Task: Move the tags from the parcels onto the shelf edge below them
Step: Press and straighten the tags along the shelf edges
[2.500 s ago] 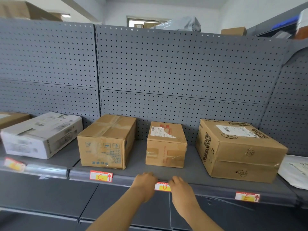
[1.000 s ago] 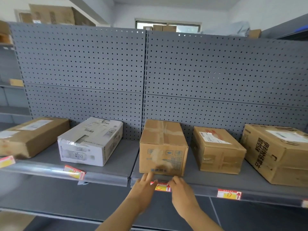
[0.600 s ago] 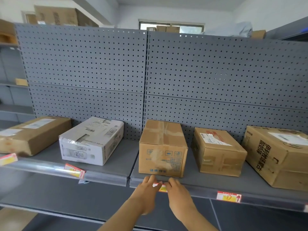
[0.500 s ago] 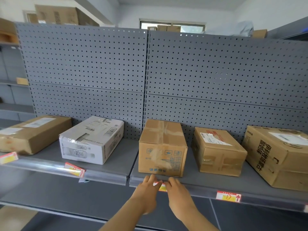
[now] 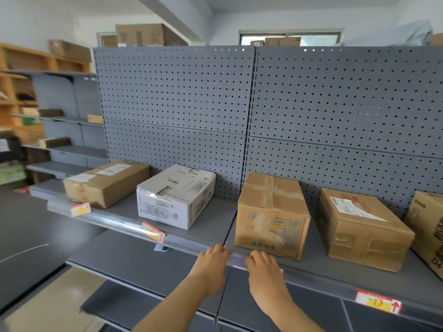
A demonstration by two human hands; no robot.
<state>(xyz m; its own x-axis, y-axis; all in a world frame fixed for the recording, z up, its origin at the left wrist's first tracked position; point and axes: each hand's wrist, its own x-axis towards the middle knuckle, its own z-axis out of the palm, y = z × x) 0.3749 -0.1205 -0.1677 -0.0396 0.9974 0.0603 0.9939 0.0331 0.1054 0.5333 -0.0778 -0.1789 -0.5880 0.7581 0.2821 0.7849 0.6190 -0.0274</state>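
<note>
Under the right hand (image 5: 263, 271) a stretch of the shelf edge (image 5: 182, 243) is covered, so nothing there can be made out; the carton (image 5: 429, 231) at far right is cut by the frame; the lower-right tag (image 5: 377, 303) is blurred, its print unread; the wooden shelving (image 5: 14, 92) at upper left is smeared.

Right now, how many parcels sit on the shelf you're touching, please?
5, left to right: long brown parcel, white parcel, taped brown parcel, labelled brown parcel, cut-off parcel far right; more may lie beyond.
</note>
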